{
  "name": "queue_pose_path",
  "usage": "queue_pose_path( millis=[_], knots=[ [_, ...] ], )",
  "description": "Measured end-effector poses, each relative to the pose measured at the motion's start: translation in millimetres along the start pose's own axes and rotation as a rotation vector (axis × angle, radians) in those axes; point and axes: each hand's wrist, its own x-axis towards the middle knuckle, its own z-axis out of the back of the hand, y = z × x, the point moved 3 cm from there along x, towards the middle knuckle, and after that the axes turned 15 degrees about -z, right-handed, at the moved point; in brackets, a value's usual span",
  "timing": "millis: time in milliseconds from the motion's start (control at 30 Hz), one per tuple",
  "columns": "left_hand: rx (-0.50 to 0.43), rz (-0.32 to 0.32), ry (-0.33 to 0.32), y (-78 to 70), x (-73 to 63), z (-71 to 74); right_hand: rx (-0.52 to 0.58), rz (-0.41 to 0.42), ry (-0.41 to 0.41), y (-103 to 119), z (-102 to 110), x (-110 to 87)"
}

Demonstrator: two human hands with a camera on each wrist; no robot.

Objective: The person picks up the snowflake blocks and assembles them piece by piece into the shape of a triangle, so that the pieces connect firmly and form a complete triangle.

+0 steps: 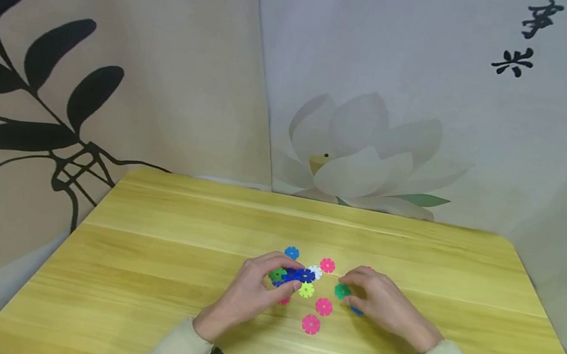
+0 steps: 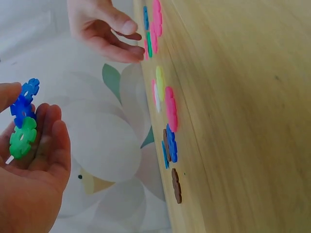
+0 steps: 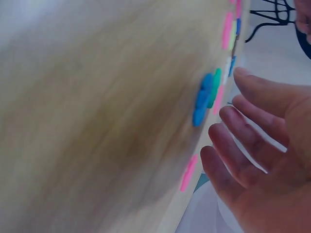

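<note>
My left hand [image 1: 248, 288] pinches a joined row of notched plastic building discs above the table. In the left wrist view a green disc [image 2: 23, 138] sits at one end of the row, followed by blue discs [image 2: 22, 111], with the thumb at the blue end and fingers behind the green one. My right hand [image 1: 389, 304] holds nothing. Its fingers are loosely bent and spread over a loose green disc [image 1: 341, 292]. Partly beneath this hand lies a blue disc [image 3: 202, 99], beside that green one in the right wrist view.
Several loose discs lie on the wooden table [image 1: 137, 297] between and around the hands: pink [image 1: 311, 324], yellow [image 1: 306, 290], white [image 1: 316, 271], light blue [image 1: 291, 252] and brown [image 2: 176, 186]. Behind the table's far edge stands a wall [image 1: 179, 57] with painted plants.
</note>
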Motion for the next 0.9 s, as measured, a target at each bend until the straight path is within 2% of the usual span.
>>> queue_pose_path(
  millis=[233,400,633,733,900],
  knots=[
    [-0.003,0.017,0.006,1.4,-2.8,0.6,-0.069,0.025,0.023,-1,-7,6.3],
    [-0.009,0.027,0.008,1.5,-4.1,1.1,-0.103,0.011,-0.020,0,-8,8.4],
    [0.000,0.016,0.004,2.0,-4.7,-0.5,-0.027,-0.013,0.005,5,-8,7.0],
    [0.006,0.003,-0.006,1.5,-4.3,-1.2,-0.003,0.009,-0.027,11,-7,4.1],
    [-0.016,-0.009,-0.015,0.8,-1.7,-4.5,0.121,0.038,-0.081,19,1,-3.2]
  ],
)
